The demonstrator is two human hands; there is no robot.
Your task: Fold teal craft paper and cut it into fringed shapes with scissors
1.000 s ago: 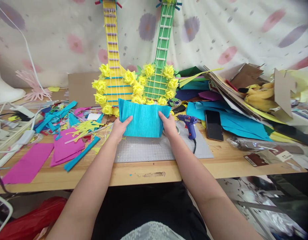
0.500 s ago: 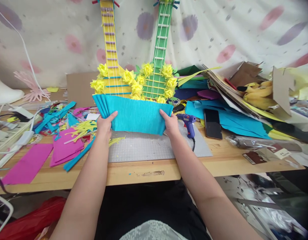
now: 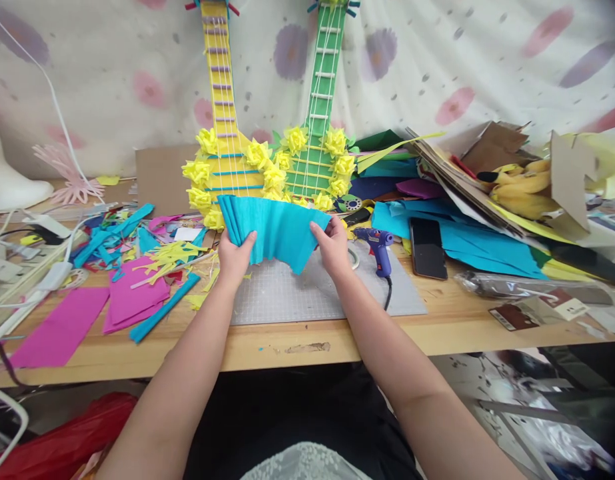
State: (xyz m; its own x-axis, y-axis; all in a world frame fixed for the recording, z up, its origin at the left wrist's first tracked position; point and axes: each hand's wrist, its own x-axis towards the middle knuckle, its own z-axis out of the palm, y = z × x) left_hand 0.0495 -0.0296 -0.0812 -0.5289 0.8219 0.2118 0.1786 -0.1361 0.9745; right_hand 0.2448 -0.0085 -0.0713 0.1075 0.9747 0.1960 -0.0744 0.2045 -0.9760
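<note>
Leaning forward over the wooden table (image 3: 437,333), in front of two paper guitars (image 3: 310,170) and above the grey cutting mat (image 3: 287,297), with both forearms stretched out almost parallel. Holding a pleated teal crepe sheet (image 3: 280,230) upright between the hands. Left hand (image 3: 234,253): grip closed on the gathered left folds, thumb in front. Right hand (image 3: 332,247): grip closed on the right edge, thumb on top. Just right of it, a purple glue gun (image 3: 380,243).
</note>
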